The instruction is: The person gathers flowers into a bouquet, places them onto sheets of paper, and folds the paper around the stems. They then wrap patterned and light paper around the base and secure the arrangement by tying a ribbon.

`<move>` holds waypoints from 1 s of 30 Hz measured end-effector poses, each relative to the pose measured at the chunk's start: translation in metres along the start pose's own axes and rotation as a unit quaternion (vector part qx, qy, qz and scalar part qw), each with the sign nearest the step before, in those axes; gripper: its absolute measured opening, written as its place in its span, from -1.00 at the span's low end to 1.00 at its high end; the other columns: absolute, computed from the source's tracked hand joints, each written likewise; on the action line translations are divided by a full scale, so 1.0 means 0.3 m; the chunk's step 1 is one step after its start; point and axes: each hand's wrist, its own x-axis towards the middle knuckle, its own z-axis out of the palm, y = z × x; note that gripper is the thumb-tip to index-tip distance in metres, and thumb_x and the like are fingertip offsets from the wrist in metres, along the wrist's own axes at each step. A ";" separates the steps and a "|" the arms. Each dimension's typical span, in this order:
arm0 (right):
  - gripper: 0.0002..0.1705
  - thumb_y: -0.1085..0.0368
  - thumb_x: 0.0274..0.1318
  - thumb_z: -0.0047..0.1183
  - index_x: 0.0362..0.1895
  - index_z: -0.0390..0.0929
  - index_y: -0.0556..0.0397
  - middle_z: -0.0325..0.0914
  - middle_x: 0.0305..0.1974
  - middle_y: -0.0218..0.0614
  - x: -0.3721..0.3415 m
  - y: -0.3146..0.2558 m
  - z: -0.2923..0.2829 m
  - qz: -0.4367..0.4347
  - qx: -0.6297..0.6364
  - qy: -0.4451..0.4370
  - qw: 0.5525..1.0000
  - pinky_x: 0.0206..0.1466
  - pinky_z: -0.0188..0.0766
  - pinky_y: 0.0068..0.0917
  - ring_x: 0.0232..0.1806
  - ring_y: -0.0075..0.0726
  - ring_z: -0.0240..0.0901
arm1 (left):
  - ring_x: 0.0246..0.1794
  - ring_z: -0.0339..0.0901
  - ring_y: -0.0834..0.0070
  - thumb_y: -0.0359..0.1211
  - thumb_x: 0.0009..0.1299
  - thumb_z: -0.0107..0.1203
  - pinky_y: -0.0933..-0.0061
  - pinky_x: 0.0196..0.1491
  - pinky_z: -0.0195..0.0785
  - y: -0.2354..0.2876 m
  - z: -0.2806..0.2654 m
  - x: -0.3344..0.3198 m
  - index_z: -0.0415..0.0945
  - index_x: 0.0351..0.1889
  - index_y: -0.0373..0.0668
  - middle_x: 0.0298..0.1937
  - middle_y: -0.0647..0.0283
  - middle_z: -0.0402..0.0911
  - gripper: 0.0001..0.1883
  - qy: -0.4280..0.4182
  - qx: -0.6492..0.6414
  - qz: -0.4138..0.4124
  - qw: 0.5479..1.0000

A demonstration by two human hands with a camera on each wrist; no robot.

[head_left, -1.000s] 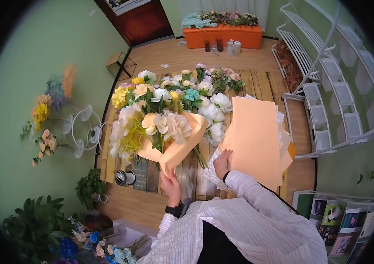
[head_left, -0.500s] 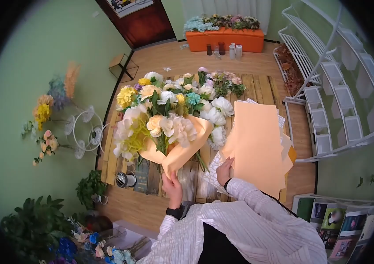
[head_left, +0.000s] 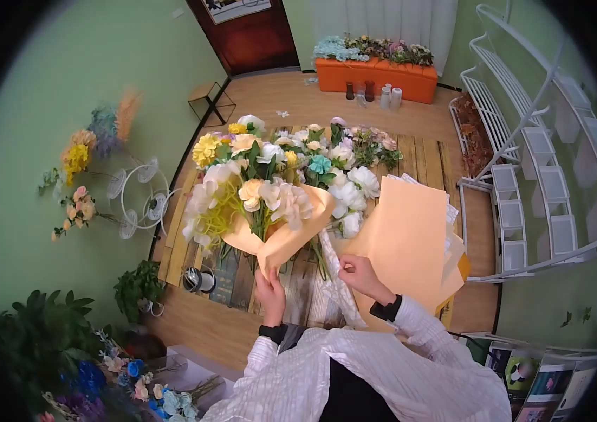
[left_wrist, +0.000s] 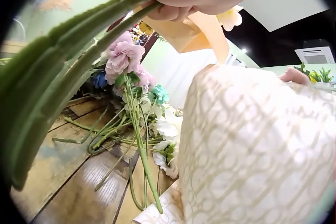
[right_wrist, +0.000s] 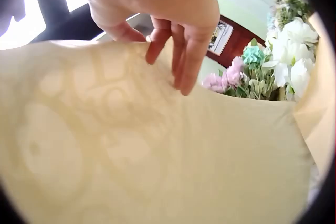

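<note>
Two hands at a plank worktop (head_left: 421, 151): my left hand (head_left: 271, 294) curls around the gathered base of a peach paper wrap (head_left: 291, 243), which holds a bouquet (head_left: 251, 194) of cream and pale flowers above the near edge. Green stems (left_wrist: 79, 50) trail below my grip. Just right of the wrap, my right hand (head_left: 361, 273) pinches the upper edge of a pale patterned sheet (left_wrist: 257, 145), which bows up from the worktop beside peach sheets (head_left: 407, 232). White flowers (head_left: 346, 193) lie loose beyond the wrap. Across the room, an orange box (head_left: 375, 76) carries a row of mixed blooms (head_left: 397, 49); dark and pale vases (head_left: 396, 97) stand before it, their contents too small to tell. At right, a white rack (head_left: 508, 184) bears pale bins.
</note>
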 end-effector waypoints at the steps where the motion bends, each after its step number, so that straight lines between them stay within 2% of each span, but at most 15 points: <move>1: -0.96 0.45 -0.26 -0.12 -0.59 0.33 0.18 0.39 -0.50 -0.30 -0.013 -0.014 -0.041 0.005 0.133 0.012 0.991 -0.38 0.24 -0.62 -0.44 -0.48 0.30 | -0.67 0.34 0.15 -0.34 0.26 -0.11 0.34 -0.63 0.12 0.016 -0.003 0.006 0.26 -0.44 -0.27 -0.64 0.05 0.36 -0.83 -0.004 0.007 -0.004 1.000; 2: -0.97 0.49 -0.24 -0.15 -0.57 0.31 0.16 0.38 -0.51 -0.40 -0.026 -0.021 -0.087 0.011 0.264 0.025 0.964 -0.40 0.22 -0.65 -0.44 -0.58 0.28 | -0.65 0.34 0.13 -0.34 0.27 -0.12 0.33 -0.62 0.12 0.029 -0.001 0.012 0.25 -0.44 -0.27 -0.63 0.03 0.36 -0.83 -0.009 0.014 -0.009 1.000; 3: -0.94 0.50 -0.21 -0.19 -0.52 0.31 0.15 0.35 -0.51 -0.49 -0.036 -0.024 -0.143 -0.012 0.314 0.024 0.949 -0.40 0.20 -0.69 -0.43 -0.66 0.25 | -0.65 0.34 0.13 -0.34 0.27 -0.12 0.33 -0.62 0.12 0.030 0.005 0.016 0.25 -0.44 -0.27 -0.63 0.03 0.36 -0.83 -0.007 0.011 -0.009 1.000; 6: -0.81 0.47 -0.23 -0.28 -0.45 0.37 0.22 0.39 -0.51 -0.40 -0.068 -0.005 -0.303 0.037 0.355 0.105 0.928 -0.41 0.20 -0.72 -0.49 -0.63 0.26 | -0.63 0.34 0.09 -0.34 0.26 -0.11 0.31 -0.62 0.12 0.020 0.028 0.013 0.25 -0.44 -0.27 -0.61 0.01 0.37 -0.83 0.001 0.023 0.002 1.000; 10: -0.70 0.42 -0.17 -0.26 -0.27 0.38 0.27 0.44 -0.36 -0.30 -0.153 0.111 -0.465 0.040 0.352 0.147 0.924 -0.31 0.29 -0.65 -0.38 -0.52 0.35 | -0.64 0.33 0.07 -0.33 0.27 -0.11 0.29 -0.62 0.12 0.031 0.068 0.003 0.25 -0.43 -0.27 -0.64 0.00 0.36 -0.82 -0.007 0.026 0.010 1.000; 15: -0.57 0.33 -0.05 -0.21 -0.05 0.23 0.29 0.37 -0.13 -0.21 -0.289 0.244 -0.545 0.179 0.483 0.204 0.832 -0.10 0.32 -0.48 -0.15 -0.38 0.34 | -0.67 0.34 0.15 -0.31 0.27 -0.12 0.31 -0.63 0.12 0.106 0.146 -0.081 0.24 -0.45 -0.26 -0.66 0.03 0.36 -0.81 -0.084 0.014 -0.021 0.996; 17: -0.57 0.34 -0.05 -0.13 -0.04 0.23 0.24 0.38 -0.15 -0.26 -0.338 0.295 -0.523 0.209 0.491 0.181 0.826 -0.12 0.34 -0.46 -0.15 -0.39 0.34 | -0.70 0.33 0.20 -0.31 0.28 -0.12 0.34 -0.65 0.10 0.114 0.194 -0.128 0.23 -0.47 -0.25 -0.69 0.06 0.35 -0.80 -0.137 -0.035 -0.036 0.989; 19: -0.53 0.38 -0.11 -0.03 -0.03 0.23 0.18 0.38 -0.15 -0.29 -0.372 0.390 -0.475 0.233 0.362 0.168 0.886 -0.18 0.37 -0.43 -0.19 -0.39 0.36 | -0.72 0.33 0.24 -0.31 0.28 -0.12 0.36 -0.66 0.10 0.151 0.248 -0.180 0.22 -0.48 -0.24 -0.70 0.09 0.34 -0.80 -0.155 -0.029 -0.032 0.987; 20: -0.53 0.42 -0.18 0.03 -0.06 0.28 0.15 0.40 -0.18 -0.29 -0.392 0.425 -0.465 0.312 0.331 0.159 0.876 -0.25 0.39 -0.43 -0.25 -0.39 0.39 | -0.73 0.33 0.26 -0.32 0.27 -0.11 0.36 -0.66 0.10 0.143 0.276 -0.215 0.22 -0.48 -0.24 -0.71 0.10 0.34 -0.81 -0.180 -0.023 -0.036 0.983; 23: -0.57 0.41 -0.19 0.04 -0.11 0.32 0.20 0.43 -0.23 -0.29 -0.471 0.536 -0.446 0.331 0.301 0.172 0.878 -0.28 0.37 -0.49 -0.31 -0.42 0.39 | -0.77 0.31 0.34 -0.35 0.27 -0.11 0.38 -0.70 0.08 0.125 0.372 -0.307 0.21 -0.49 -0.24 -0.76 0.13 0.31 -0.82 -0.220 -0.036 -0.035 0.974; 24: -0.60 0.41 -0.19 0.04 -0.16 0.35 0.24 0.45 -0.28 -0.30 -0.497 0.582 -0.439 0.300 0.290 0.217 0.882 -0.30 0.35 -0.56 -0.33 -0.45 0.38 | -0.80 0.28 0.36 -0.36 0.27 -0.11 0.39 -0.72 0.05 0.128 0.407 -0.331 0.20 -0.49 -0.24 -0.78 0.14 0.29 -0.83 -0.205 -0.054 -0.015 0.977; 26: -0.61 0.41 -0.19 0.04 -0.17 0.36 0.26 0.45 -0.28 -0.30 -0.566 0.637 -0.464 0.306 0.276 0.230 0.882 -0.30 0.35 -0.57 -0.33 -0.46 0.38 | -0.83 0.24 0.37 -0.37 0.27 -0.11 0.40 -0.74 0.02 0.132 0.444 -0.376 0.20 -0.50 -0.24 -0.80 0.15 0.26 -0.83 -0.200 -0.067 -0.008 0.977; 27: -0.62 0.41 -0.18 0.04 -0.18 0.36 0.28 0.45 -0.29 -0.30 -0.587 0.638 -0.487 0.300 0.259 0.237 0.887 -0.30 0.34 -0.58 -0.34 -0.47 0.38 | -0.82 0.20 0.49 -0.36 0.27 -0.11 0.47 -0.74 0.00 0.145 0.456 -0.386 0.20 -0.50 -0.25 -0.80 0.21 0.26 -0.82 -0.223 -0.044 -0.030 0.973; 28: -0.65 0.42 -0.18 0.04 -0.20 0.38 0.29 0.46 -0.29 -0.29 -0.599 0.639 -0.500 0.313 0.268 0.251 0.876 -0.28 0.33 -0.57 -0.33 -0.47 0.38 | -0.82 0.16 0.61 -0.35 0.28 -0.10 0.55 -0.74 -0.02 0.151 0.469 -0.403 0.21 -0.49 -0.25 -0.80 0.27 0.26 -0.81 -0.243 -0.020 -0.052 0.968; 30: -0.65 0.43 -0.18 0.05 -0.20 0.38 0.29 0.46 -0.28 -0.29 -0.611 0.591 -0.518 0.359 0.310 0.246 0.845 -0.26 0.33 -0.57 -0.31 -0.48 0.38 | -0.83 0.15 0.62 -0.35 0.28 -0.10 0.54 -0.75 -0.03 0.136 0.505 -0.449 0.21 -0.49 -0.25 -0.81 0.27 0.25 -0.81 -0.246 -0.012 -0.071 0.967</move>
